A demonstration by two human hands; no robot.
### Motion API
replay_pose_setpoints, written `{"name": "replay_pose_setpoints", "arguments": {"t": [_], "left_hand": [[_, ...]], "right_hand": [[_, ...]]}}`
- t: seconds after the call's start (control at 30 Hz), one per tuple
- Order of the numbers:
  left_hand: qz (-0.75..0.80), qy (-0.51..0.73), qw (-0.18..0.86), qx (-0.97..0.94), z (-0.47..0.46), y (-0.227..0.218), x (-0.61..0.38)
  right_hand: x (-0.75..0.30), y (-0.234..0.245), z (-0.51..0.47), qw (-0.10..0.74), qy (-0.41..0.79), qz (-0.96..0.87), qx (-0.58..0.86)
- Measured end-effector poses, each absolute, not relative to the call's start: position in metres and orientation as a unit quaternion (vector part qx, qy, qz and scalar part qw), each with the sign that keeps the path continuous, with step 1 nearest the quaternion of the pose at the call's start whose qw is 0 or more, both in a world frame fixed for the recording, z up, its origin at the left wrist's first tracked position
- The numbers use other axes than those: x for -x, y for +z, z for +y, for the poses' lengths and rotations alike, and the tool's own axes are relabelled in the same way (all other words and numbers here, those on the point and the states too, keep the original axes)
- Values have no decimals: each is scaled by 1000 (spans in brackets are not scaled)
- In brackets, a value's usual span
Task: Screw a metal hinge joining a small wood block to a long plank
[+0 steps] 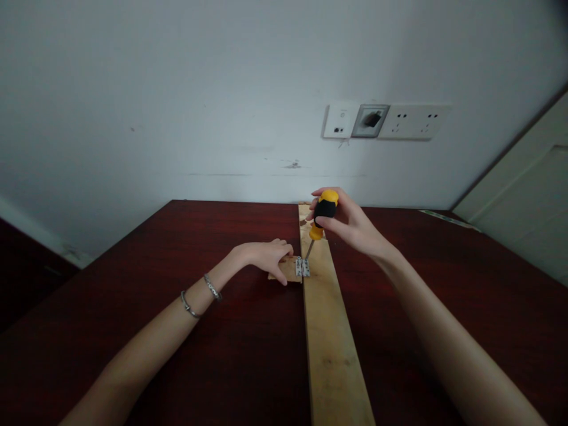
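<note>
A yellow and black screwdriver (326, 208) is gripped by the handle in my right hand (350, 222). Its shaft slants down to a small metal hinge (302, 267), with the tip at the hinge's right leaf. That leaf lies on a long wooden board (331, 331), and the other leaf on a small wooden piece (290, 270) butted against the board's left side. My left hand (270, 258) grips the small piece, thumb at its near edge and fingers at its far edge. Whether a screw sits under the tip is too small to tell.
The dark red table (213, 355) reaches back to a pale wall (222, 89). Socket plates (412, 122) and a plug (373, 120) are on the wall. A thin flat strip (450, 219) lies at the table's back right, near a light door-like panel (532, 195).
</note>
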State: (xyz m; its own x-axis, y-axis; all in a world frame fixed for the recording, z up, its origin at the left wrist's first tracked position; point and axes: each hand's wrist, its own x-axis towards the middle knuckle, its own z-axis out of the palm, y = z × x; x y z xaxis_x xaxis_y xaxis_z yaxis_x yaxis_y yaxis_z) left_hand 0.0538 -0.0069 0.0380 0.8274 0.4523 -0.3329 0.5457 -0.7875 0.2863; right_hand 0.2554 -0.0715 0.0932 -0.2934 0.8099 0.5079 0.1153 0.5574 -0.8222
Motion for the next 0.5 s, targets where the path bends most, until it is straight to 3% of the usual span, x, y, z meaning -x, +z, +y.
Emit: {"name": "replay_pose_setpoints", "arguments": {"t": [0.2, 0.5], "left_hand": [[273, -130, 188, -934, -7, 38, -54], [273, -129, 188, -934, -9, 41, -55]], "right_hand": [[-258, 97, -72, 490, 405, -710, 303], [-246, 81, -60, 567, 272, -693, 353]]}}
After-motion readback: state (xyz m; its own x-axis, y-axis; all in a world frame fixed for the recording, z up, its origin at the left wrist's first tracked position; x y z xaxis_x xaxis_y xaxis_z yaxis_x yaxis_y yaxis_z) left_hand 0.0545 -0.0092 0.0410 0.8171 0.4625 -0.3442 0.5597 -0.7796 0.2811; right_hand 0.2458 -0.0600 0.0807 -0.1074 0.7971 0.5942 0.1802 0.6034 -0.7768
